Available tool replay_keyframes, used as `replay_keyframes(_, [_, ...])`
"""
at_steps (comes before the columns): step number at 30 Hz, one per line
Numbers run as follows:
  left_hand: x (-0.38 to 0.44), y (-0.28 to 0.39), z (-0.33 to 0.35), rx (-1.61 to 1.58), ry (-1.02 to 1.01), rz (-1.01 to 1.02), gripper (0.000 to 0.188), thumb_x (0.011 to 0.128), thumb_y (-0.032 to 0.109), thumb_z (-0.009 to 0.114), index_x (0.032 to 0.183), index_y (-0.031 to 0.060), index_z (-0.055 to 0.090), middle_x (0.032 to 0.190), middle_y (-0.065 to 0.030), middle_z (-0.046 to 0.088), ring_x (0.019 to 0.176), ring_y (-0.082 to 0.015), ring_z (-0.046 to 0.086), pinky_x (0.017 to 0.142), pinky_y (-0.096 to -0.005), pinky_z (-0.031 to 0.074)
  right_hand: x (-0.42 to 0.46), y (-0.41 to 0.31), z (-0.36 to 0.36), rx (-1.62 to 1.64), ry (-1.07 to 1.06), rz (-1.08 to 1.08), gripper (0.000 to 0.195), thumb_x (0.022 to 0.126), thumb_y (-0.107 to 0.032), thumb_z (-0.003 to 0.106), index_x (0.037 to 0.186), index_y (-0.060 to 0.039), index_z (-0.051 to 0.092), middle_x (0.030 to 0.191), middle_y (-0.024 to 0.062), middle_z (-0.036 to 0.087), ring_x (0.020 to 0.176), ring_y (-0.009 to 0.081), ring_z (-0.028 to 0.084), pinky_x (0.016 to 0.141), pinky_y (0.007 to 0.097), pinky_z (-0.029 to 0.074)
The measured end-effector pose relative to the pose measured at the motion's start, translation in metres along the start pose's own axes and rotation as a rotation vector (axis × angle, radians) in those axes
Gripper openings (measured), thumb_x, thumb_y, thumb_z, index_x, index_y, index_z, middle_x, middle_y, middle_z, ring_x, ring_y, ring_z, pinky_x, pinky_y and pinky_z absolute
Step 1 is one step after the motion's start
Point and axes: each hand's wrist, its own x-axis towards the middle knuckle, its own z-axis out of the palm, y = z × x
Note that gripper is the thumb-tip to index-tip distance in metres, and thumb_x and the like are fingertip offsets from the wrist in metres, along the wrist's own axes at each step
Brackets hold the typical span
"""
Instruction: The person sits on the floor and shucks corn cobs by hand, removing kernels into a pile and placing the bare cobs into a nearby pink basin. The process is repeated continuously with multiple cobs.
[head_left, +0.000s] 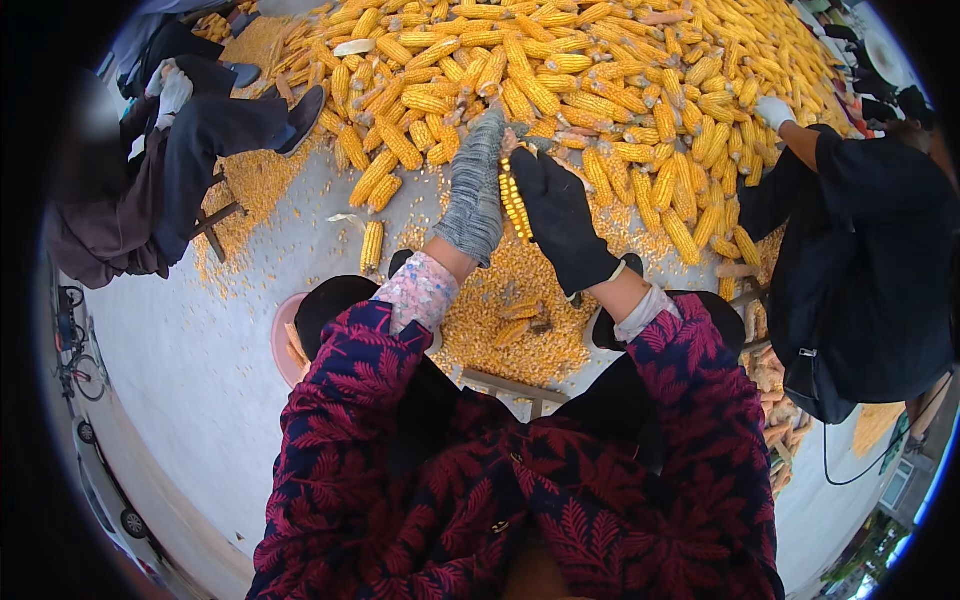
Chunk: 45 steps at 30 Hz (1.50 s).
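My left hand (475, 187), in a grey knitted glove, and my right hand (553, 214), in a black glove, hold one partly shelled ear of corn (514, 199) between them. Yellow kernels show along its side, and its upper end is partly covered by the fingers. Beyond both hands lies a large heap of yellow corn ears (540, 82). Below them, between my feet, loose kernels (480, 322) form a pile with a few ear pieces (513, 332) on top. A single short ear (372, 246) lies on the concrete to the left of my left hand.
A pink basin (283, 341) with bare cobs stands beside my left knee. Seated people flank me: one with white gloves (174, 91) at left, one in black (862, 270) at right, a gloved hand on the heap. A wooden stool edge (514, 385) and strewn cobs (780, 420) are near.
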Motion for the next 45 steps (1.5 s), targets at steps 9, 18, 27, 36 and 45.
replay_keyframes(9, [-0.001,0.009,-0.002,-0.075,-0.062,-0.041,0.024,0.083,0.030,0.057,0.092,0.0076,0.058,0.074,-0.0033,0.061,0.064,-0.0152,0.060,0.059,-0.0262,0.052,-0.001,-0.010,-0.001,0.500,-0.082,0.222,0.038,0.089,-0.034,0.046,0.104,-0.0003,0.055,0.092,0.0202,0.060,0.086,0.0291,0.059,0.072,0.0319,0.044])
replay_keyframes(18, [0.003,0.010,-0.012,-0.037,0.009,-0.096,0.027,0.081,0.039,0.057,0.078,0.0120,0.057,0.064,-0.0017,0.058,0.055,-0.0161,0.058,0.051,-0.0291,0.051,0.000,-0.009,-0.003,0.438,-0.151,0.368,0.041,0.089,-0.039,0.042,0.098,-0.0014,0.055,0.074,0.0044,0.057,0.062,0.0156,0.055,0.052,0.0316,0.044])
replay_keyframes(27, [-0.002,0.009,0.002,-0.036,0.042,-0.125,0.026,0.082,0.037,0.057,0.077,0.0115,0.055,0.062,-0.0007,0.054,0.049,-0.0120,0.053,0.043,-0.0238,0.047,0.001,0.022,0.005,0.266,-0.152,0.259,0.044,0.089,-0.039,0.044,0.113,-0.0037,0.051,0.091,0.0039,0.056,0.076,0.0130,0.054,0.064,0.0266,0.044])
replay_keyframes(36, [-0.002,0.013,0.005,-0.070,0.066,-0.071,0.027,0.082,0.038,0.057,0.082,0.0111,0.053,0.069,-0.0046,0.057,0.057,-0.0155,0.058,0.049,-0.0292,0.051,-0.007,-0.027,-0.010,0.312,-0.295,0.391,0.040,0.090,-0.031,0.045,0.121,-0.0068,0.047,0.105,0.0062,0.056,0.079,0.0101,0.054,0.059,0.0226,0.046])
replay_keyframes(45, [0.010,0.013,-0.023,-0.064,-0.095,-0.167,0.030,0.084,0.036,0.055,0.086,0.0066,0.058,0.065,-0.0040,0.058,0.054,-0.0145,0.057,0.049,-0.0260,0.049,-0.001,-0.020,-0.006,0.421,-0.199,0.373,0.047,0.083,-0.045,0.050,0.106,-0.0044,0.053,0.078,0.0093,0.058,0.063,0.0192,0.055,0.055,0.0301,0.045])
